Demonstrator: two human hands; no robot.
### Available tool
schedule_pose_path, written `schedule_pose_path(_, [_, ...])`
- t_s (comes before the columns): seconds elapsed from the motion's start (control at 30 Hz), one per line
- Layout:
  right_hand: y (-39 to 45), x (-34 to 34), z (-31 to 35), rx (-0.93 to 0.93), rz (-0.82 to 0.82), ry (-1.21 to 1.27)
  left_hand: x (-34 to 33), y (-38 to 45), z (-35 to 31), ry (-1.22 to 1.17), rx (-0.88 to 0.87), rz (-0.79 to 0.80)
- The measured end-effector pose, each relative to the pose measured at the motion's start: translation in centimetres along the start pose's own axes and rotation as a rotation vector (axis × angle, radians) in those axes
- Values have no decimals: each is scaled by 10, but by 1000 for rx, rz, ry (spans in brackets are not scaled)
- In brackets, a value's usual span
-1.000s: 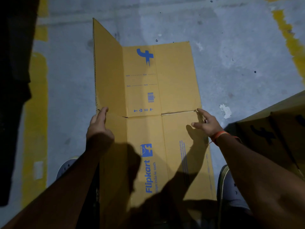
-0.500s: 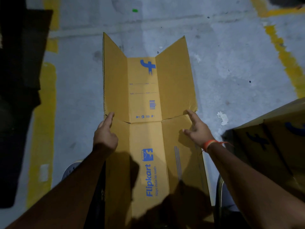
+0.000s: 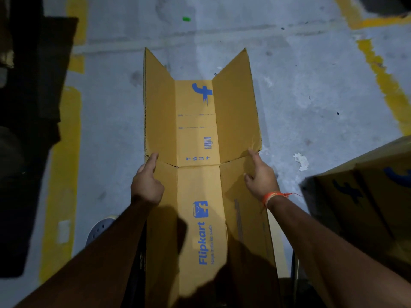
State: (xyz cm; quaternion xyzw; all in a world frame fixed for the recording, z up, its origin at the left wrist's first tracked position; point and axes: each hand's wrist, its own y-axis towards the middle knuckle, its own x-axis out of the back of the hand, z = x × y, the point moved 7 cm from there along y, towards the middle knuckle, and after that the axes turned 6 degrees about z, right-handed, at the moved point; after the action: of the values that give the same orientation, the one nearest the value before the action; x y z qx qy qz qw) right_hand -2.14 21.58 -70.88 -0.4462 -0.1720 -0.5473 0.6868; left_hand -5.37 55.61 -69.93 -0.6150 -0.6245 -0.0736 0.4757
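Observation:
A yellow-brown cardboard box (image 3: 198,130) with blue Flipkart print lies unfolded on the grey floor, its middle panel flat. Both long side panels stand raised, forming a trough. My left hand (image 3: 146,183) grips the top edge of the left panel near the slit between flap and body, index finger stretched forward. My right hand (image 3: 261,178), with an orange thread on the wrist, holds the right panel's edge at the same slit, thumb on the inner face. The near end of the box is in my shadow.
A second Flipkart box (image 3: 367,196) lies at the right. A white paper scrap (image 3: 301,161) sits on the floor beside it. Yellow floor lines (image 3: 64,174) run on both sides. Dark objects (image 3: 26,107) fill the left edge. My shoe (image 3: 100,227) shows below my left arm.
The right side panel, flat a second ago, has been lifted by my right hand and now stands up like the left one. Both hands have moved inward.

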Motion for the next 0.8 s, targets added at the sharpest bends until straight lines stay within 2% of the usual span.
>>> schedule_pose_path(0.17, [-2,10,7,31,40,7,7,4,-8,-83,30,93])
schedule_pose_path(0.37, [15,79,58,-29,63,-19,74,2,-83,-118,-29,101])
schedule_pose_path(0.53, [8,194,146,-15,86,-64,172,-24,-177,-146,-33,86])
schedule_pose_path(0.7, [-6,350,257,36,129,-105,305,-73,-297,-209,-18,34])
schedule_pose_path(0.8, [-17,448,329,140,127,-142,393,-116,-379,-173,-44,-13])
